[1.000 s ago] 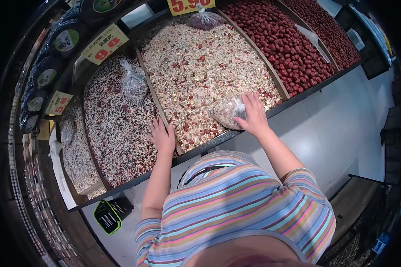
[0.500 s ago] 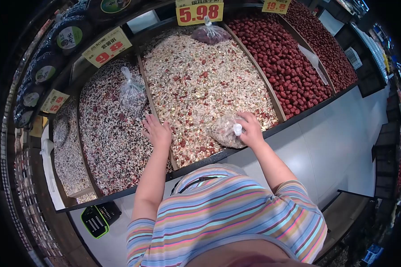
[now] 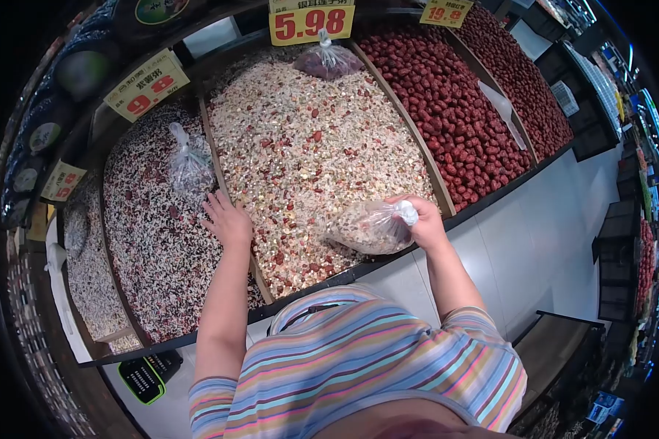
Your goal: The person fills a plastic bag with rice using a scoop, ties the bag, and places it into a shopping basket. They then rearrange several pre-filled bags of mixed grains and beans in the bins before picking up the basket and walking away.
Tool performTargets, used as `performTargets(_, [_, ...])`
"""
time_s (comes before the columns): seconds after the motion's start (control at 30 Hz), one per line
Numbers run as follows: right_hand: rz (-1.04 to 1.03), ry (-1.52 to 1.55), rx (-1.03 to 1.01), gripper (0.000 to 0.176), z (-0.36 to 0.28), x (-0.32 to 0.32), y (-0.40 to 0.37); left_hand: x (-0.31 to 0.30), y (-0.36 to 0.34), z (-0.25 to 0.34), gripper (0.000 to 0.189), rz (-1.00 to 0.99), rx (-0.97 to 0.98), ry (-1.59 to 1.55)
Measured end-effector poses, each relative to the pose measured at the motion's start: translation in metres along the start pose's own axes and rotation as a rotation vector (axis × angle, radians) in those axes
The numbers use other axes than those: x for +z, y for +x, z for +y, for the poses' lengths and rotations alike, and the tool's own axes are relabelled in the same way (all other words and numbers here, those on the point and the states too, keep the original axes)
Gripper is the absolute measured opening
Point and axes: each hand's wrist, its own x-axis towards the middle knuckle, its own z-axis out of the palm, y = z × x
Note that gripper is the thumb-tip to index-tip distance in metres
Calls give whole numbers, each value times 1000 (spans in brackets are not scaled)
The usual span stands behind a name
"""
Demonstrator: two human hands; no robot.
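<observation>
My right hand [image 3: 423, 219] grips the knotted neck of a clear plastic bag of mixed grains [image 3: 370, 228]. The bag lies tilted over the front of the pale grain mix [image 3: 322, 157]. Spread fingers of my left hand [image 3: 228, 219] rest by the wooden divider [image 3: 211, 146] between the pale mix and the dark grain mix [image 3: 150, 256]. Just beyond those fingertips, another knotted bag [image 3: 190, 172] sits on the dark mix. At the back of the pale mix is a tied bag with dark contents [image 3: 328, 62].
Red dates [image 3: 447, 110] fill the bin to the right, with a white scoop [image 3: 504, 110] on them. Price signs [image 3: 311, 25] stand along the back. A black basket with a green rim [image 3: 143, 379] is on the floor at the lower left. The bin's dark front edge [image 3: 344, 276] runs before me.
My right hand has moved from atop the bag to its knotted neck, and the bag now tips toward that hand. The view has shifted slightly; my left hand stays by the divider, fingers spread.
</observation>
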Motion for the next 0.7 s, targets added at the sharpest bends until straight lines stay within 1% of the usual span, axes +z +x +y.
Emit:
performTargets(0.07, [39, 124, -30, 20, -26, -5, 13, -2, 1, 0, 57, 3, 8, 23])
performTargets(0.1, [56, 138, -18, 24, -38, -9, 22, -3, 1, 2, 57, 1, 0, 11])
performTargets(0.13, [90, 168, 4, 25, -45, -13, 34, -2, 1, 2, 57, 3, 4, 1])
performTargets(0.17, [123, 211, -17, 26, -46, -18, 50, -1, 1, 1, 57, 4, 4, -8])
performTargets(0.27, [171, 257, -81, 29, -52, -30, 112, 0, 3, -1, 58, 7, -7, -27])
performTargets(0.33, [133, 262, -139, 28, -54, -34, 159, 3, 5, -3, 58, 14, -7, -26])
performTargets(0.4, [134, 144, -173, 25, -48, -36, 209, 7, 5, -5, 58, 20, -3, -35])
performTargets(0.47, [83, -31, -222, 21, -41, -40, 258, 7, 4, -4, 58, 16, -2, -30])
performTargets(0.5, [98, -172, -220, 18, -34, -42, 281, 7, 5, -4, 57, 18, -4, -32])
performTargets(0.57, [88, -289, -204, 17, -11, -49, 323, 5, 5, -3, 58, -3, -3, -43])
performTargets(0.6, [78, -346, -199, 17, -5, -46, 339, 4, 5, -4, 59, -13, -8, -48])
performTargets(0.63, [107, -452, -199, 18, -4, -40, 342, 4, 4, -4, 59, 3, -3, -50])
performTargets(0.67, [113, -596, -159, 19, 10, -42, 353, 3, 4, -5, 59, -7, -8, -60])
performTargets(0.7, [141, -711, -160, 22, 20, -40, 357, -1, 4, -3, 59, -19, -15, -69])
